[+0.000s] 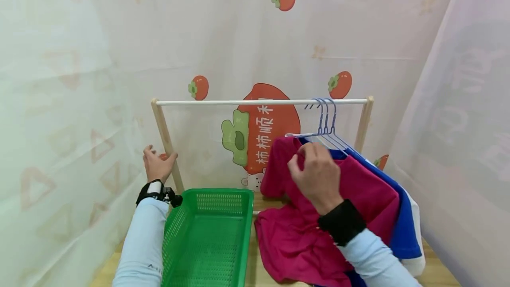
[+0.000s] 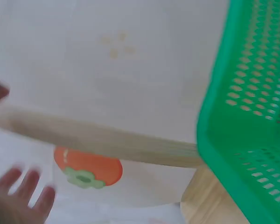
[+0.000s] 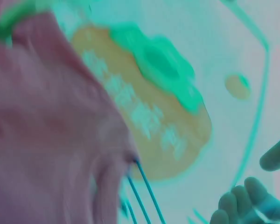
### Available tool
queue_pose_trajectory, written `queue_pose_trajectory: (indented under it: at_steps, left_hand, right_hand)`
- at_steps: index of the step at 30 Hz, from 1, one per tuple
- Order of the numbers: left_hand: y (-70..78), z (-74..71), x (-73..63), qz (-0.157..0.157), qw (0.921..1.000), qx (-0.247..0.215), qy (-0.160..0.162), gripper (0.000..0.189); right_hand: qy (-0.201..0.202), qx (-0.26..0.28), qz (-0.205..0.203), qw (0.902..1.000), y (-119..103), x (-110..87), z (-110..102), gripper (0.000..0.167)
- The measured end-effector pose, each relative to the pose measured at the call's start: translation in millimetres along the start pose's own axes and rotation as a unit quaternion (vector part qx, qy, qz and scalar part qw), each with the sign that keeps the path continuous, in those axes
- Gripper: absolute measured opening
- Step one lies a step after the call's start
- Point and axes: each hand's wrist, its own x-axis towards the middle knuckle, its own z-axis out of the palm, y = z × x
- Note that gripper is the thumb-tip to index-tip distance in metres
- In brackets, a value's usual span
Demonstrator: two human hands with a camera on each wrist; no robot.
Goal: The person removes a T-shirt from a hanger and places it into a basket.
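Observation:
My left hand [image 1: 157,165] is beside the wooden left post [image 1: 169,145] of a small clothes rack, thumb near it and fingers spread. In the left wrist view the post passes between thumb and fingers [image 2: 25,193]. My right hand [image 1: 318,176] is in front of a crimson shirt [image 1: 366,185], its fingers loosely bent. The right wrist view shows thumb and fingers apart with nothing between them. Blue hangers [image 1: 326,121] hook over the white rail [image 1: 207,102] at its right part. Blue and white garments [image 1: 406,229] hang behind the crimson shirt.
A green mesh basket [image 1: 249,234] stands under the rack at left, its floor visible. More crimson cloth [image 1: 295,242] lies on the wooden tabletop [image 1: 434,269] to its right. A printed curtain [image 1: 179,34] closes off the back and sides.

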Motion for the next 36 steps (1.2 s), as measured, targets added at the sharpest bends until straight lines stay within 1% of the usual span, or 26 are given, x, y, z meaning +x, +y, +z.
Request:
queue_pose_trajectory:
  at_steps: [2,3,5,7,8,10,11,14,16,18,22,24,27,29,32,36]
  left_hand:
    - [-13.4,-6.1,6.7,-0.020,0.9975,-0.013,-0.067,0.079]
    - [-19.7,-8.8,8.2,-0.027,0.9948,-0.012,-0.097,0.074]
    - [-30.4,-14.6,8.5,-0.032,0.9889,-0.017,-0.144,0.065]
    - [-39.7,-20.2,6.9,-0.030,0.9846,-0.035,-0.168,0.050]
    - [-43.1,-23.1,4.9,-0.028,0.9835,-0.054,-0.170,0.043]
    - [-48.8,-27.5,-0.2,-0.025,0.9826,-0.096,-0.157,0.027]
    - [-51.3,-28.8,-2.3,-0.024,0.9815,-0.119,-0.148,0.024]
    - [-53.7,-27.2,-10.3,-0.042,0.9728,-0.197,-0.115,0.024]
    - [-52.8,-22.2,-15.0,-0.055,0.9682,-0.228,-0.088,0.024]
    - [-50.4,-16.6,-18.3,-0.065,0.9660,-0.241,-0.067,0.026]
    - [-40.7,-7.9,-22.7,-0.061,0.9715,-0.226,-0.036,0.044]
    - [-36.2,-4.6,-23.7,-0.056,0.9718,-0.227,-0.033,0.050]
    - [-31.6,0.8,-24.2,-0.045,0.9703,-0.235,-0.039,0.050]
    - [-30.2,3.1,-23.5,-0.038,0.9715,-0.229,-0.047,0.051]
    - [-27.8,6.4,-24.1,-0.033,0.9748,-0.213,-0.059,0.052]
    - [-26.2,5.4,-24.2,-0.027,0.9773,-0.200,-0.065,0.055]
  right_hand:
    - [0.026,-0.003,0.016,0.9995,6,7.3,-12,0.023]
    - [0.028,-0.009,0.025,0.9993,10,10.3,-17,0.025]
    - [0.019,-0.022,0.044,0.9986,16,14.9,-20,0.032]
    - [-0.005,-0.040,0.064,0.9972,21,16.7,-18,0.039]
    - [-0.018,-0.048,0.072,0.9960,23,16.9,-16,0.042]
    - [-0.040,-0.061,0.086,0.9935,25,16.1,-9,0.046]
    - [-0.048,-0.065,0.091,0.9925,25,15.4,-6,0.047]
    - [-0.062,-0.058,0.103,0.9911,26,14.8,5,0.047]
    - [-0.066,-0.053,0.109,0.9904,26,17.4,11,0.046]
    - [-0.065,-0.048,0.120,0.9895,26,23.1,16,0.044]
    - [-0.052,-0.037,0.140,0.9881,25,40.8,22,0.040]
    - [-0.049,-0.030,0.145,0.9877,22,50.2,23,0.037]
    - [-0.054,-0.021,0.139,0.9885,15,63.3,19,0.034]
    - [-0.058,-0.021,0.131,0.9894,8,71.4,14,0.035]
    - [-0.055,-0.012,0.120,0.9912,-2,79.3,-1,0.035]
    - [-0.042,0.016,0.115,0.9923,-16,80.7,-23,0.035]
